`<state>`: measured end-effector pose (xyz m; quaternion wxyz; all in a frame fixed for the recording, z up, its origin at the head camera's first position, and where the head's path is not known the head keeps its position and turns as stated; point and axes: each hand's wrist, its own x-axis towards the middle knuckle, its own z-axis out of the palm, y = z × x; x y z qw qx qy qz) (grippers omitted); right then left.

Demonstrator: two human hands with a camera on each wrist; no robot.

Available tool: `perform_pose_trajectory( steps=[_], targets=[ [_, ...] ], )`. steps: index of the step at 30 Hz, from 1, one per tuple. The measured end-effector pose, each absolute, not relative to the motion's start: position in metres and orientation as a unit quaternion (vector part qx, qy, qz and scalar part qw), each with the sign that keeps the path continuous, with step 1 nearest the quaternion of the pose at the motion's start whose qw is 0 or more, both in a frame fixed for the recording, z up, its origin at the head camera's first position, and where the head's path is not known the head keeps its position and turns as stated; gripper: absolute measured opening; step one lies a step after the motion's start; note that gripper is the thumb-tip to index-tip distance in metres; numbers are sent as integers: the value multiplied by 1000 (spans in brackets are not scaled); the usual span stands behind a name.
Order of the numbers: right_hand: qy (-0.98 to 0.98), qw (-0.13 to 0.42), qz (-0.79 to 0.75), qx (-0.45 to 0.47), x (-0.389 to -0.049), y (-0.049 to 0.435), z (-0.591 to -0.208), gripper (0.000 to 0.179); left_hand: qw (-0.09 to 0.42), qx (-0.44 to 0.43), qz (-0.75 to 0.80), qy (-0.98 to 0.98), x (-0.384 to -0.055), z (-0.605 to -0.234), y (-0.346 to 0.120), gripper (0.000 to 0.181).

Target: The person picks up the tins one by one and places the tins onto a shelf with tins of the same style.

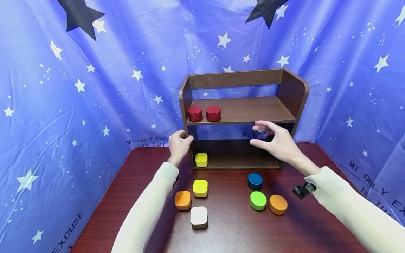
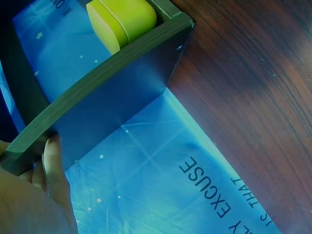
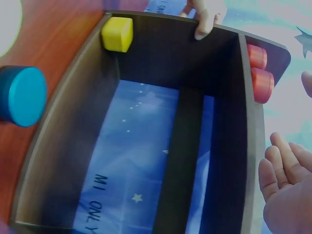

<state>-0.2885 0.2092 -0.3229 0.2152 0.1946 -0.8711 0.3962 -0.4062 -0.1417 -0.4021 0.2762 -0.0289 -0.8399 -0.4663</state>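
Now gripping the left panel (image 1: 184,105) of a brown wooden two-tier shelf (image 1: 253,109) at a dark red wooden table (image 1: 231,225)'s far side with the left hand (image 1: 180,146), while extending the right hand (image 1: 280,142), with thumb and curved fingers apart, before the shelf's right half. Facing two round red containers (image 1: 213,114) at upper left, a square yellow container (image 1: 201,160) below and a round blue container (image 1: 255,181) nearer right.

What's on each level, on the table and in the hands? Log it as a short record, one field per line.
Upper shelf: two red round boxes, left end
Lower shelf: yellow square box, left end
Table, left: square boxes, yellow, orange, white
Table, right: round boxes, blue, green, orange
Hands: left hand grips left side panel; right hand holds nothing, thumb and fingers apart
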Motion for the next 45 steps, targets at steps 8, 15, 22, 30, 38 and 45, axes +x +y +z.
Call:
perform_pose_trajectory(
  steps=[8,15,22,30,38,45],
  targets=[
    [-875,209,392,192,-277,219,-347,56,273,-27,-473,-837,-403,-401,-142,11],
    [-879,203,386,192,-263,227,-364,57,271,-26,-473,-838,-405,-401,-142,11],
    [-879,214,380,193,-253,239,-376,56,274,-30,-470,-839,-405,-400,-141,14],
    [-890,197,371,178,-243,252,-388,54,273,-28,-470,-839,-404,-399,-142,14],
    [-896,194,357,181,-234,261,-406,56,273,-29,-471,-838,-404,-400,-141,15],
    [-909,173,346,153,-226,268,-421,53,271,-26,-473,-838,-404,-400,-141,13]
  ],
)
